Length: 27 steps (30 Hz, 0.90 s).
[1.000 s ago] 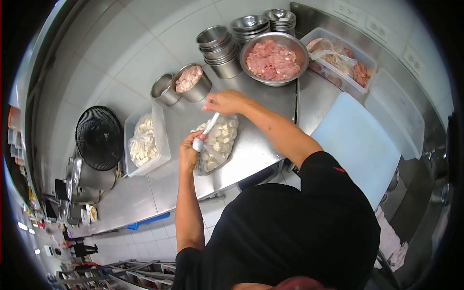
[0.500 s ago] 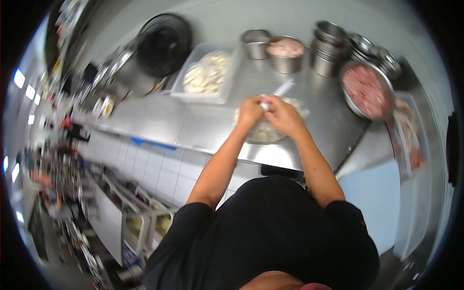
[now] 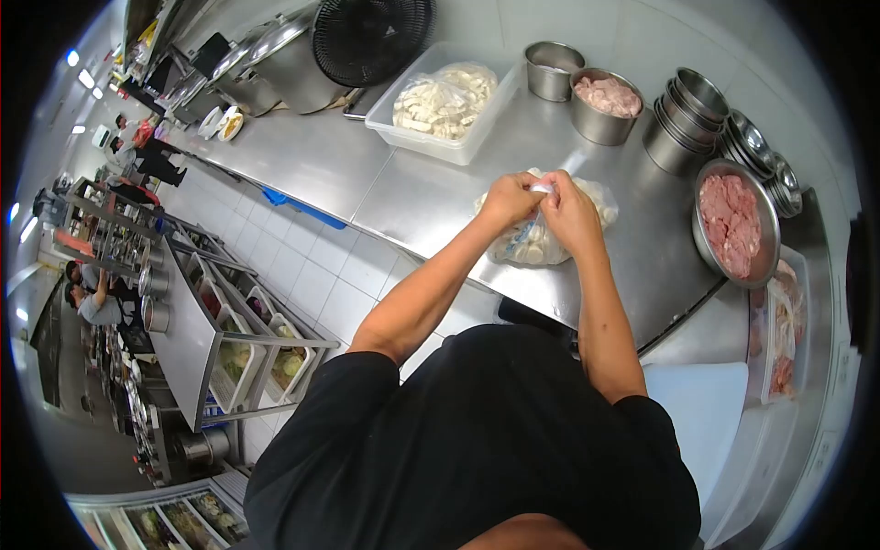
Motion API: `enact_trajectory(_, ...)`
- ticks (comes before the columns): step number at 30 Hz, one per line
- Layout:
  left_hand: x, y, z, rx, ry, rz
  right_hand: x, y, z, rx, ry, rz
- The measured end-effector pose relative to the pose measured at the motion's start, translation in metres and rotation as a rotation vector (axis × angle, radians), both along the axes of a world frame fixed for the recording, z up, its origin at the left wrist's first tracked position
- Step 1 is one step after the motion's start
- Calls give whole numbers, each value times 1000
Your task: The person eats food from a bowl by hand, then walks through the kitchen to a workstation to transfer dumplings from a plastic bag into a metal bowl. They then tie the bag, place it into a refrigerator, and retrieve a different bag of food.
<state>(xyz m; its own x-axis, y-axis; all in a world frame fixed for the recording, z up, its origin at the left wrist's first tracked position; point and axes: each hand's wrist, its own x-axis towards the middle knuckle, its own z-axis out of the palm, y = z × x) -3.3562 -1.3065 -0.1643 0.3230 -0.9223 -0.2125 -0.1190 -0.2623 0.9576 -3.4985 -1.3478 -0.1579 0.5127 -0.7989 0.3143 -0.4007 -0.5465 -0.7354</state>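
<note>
A clear plastic bag [image 3: 532, 246] of pale, rounded pieces rests on the steel counter [image 3: 431, 206]. Its gathered neck is pinched between my left hand [image 3: 513, 199] and my right hand [image 3: 570, 211], which meet above the bag with fingers closed. The twisted top of the plastic shows white between the fingertips. Behind and to the left stands a clear plastic tub [image 3: 467, 142] holding another bag of white pieces [image 3: 445, 99].
Steel pots [image 3: 600, 126], one with pale meat, stand behind; stacked steel containers [image 3: 674, 147] and a bowl of pink meat [image 3: 731, 220] are at right. A light blue board [image 3: 697, 412] lies lower right. People [image 3: 96, 298] work far left.
The view has shifted and turned, so the counter and its containers appear further right. Both hands still hold the bag's neck; the plastic tail that stuck up above them is now less visible.
</note>
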Motion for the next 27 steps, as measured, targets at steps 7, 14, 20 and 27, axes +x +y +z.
enact_trajectory(7, 1, 12, 12, 108, 671, -196, -15, -27, 3, 342, -76, 134)
enact_trajectory(14, -22, 11, 17, 22, 724, -7, -22, -33, -13, 74, -160, 27)
enact_trajectory(20, -26, 13, 13, 22, 210, -30, -24, -35, -12, 269, -35, 13)
enact_trajectory(27, -13, 10, 20, -228, -584, -118, -14, -23, -32, 131, -179, -87)
